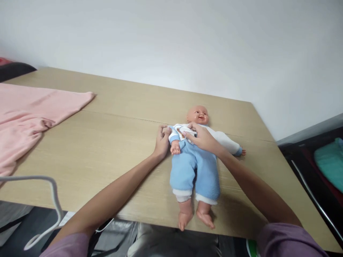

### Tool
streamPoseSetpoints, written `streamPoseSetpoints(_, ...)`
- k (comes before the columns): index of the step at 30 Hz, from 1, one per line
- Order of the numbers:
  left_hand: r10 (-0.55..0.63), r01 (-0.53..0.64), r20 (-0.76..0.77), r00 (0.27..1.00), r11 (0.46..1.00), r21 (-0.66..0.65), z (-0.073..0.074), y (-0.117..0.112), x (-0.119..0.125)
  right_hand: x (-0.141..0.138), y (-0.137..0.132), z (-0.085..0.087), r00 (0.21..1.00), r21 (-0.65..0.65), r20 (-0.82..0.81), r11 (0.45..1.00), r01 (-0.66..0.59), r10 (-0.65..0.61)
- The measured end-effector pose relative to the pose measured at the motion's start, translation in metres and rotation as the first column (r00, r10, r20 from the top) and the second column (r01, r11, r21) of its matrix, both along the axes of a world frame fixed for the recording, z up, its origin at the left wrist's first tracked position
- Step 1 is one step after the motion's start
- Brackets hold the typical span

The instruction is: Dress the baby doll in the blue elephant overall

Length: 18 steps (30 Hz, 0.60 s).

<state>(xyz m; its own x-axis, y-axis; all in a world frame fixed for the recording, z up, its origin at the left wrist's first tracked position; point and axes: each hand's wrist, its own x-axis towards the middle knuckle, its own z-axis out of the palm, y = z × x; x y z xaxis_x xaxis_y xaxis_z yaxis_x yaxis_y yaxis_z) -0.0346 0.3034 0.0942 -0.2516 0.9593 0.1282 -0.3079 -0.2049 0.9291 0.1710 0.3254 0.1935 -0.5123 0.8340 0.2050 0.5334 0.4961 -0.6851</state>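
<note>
A baby doll [199, 113] lies on its back on the table, head away from me and bare feet at the near edge. It is dressed in a white top with a printed front [180, 130] and light blue trousers [195, 167] with white cuffs. At the sleeve [174, 135] on the left of the picture, my left hand [161, 142] has its fingers curled and its thumb against the cloth. My right hand [204, 138] rests over the chest, thumb and fingers closed on the top. The other sleeve [226, 142] stretches out to the right.
A pink cloth [40, 114] lies on the left of the wooden table [120, 139]. In the left foreground a white cable [55, 196] curves up. The wall [171, 46] stands behind the table. Beyond the right edge is a teal item [331, 162] on something dark.
</note>
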Motion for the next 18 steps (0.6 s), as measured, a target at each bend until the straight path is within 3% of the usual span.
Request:
streamPoseSetpoints(2,-0.085,0.091,0.073,0.994,0.992,-0.084,-0.002,0.009,-0.003,-0.002,0.004,-0.013,0.993,-0.023,-0.107,0.999,0.044,-0.046)
streamPoseSetpoints(6,-0.07,0.07,-0.005,0.998,0.996,-0.06,-0.001,0.017,-0.01,-0.002,0.014,-0.03,0.96,-0.046,-0.265,0.996,0.077,-0.087)
streamPoseSetpoints(12,-0.224,0.22,-0.025,0.974,0.971,-0.097,0.008,0.034,-0.015,-0.001,0.019,-0.036,0.933,-0.116,-0.347,0.991,0.058,-0.096)
streamPoseSetpoints(18,-0.216,0.216,-0.236,0.947,0.976,-0.027,0.016,0.07,-0.001,0.001,0.022,-0.037,0.871,-0.305,-0.44,0.949,0.082,-0.216)
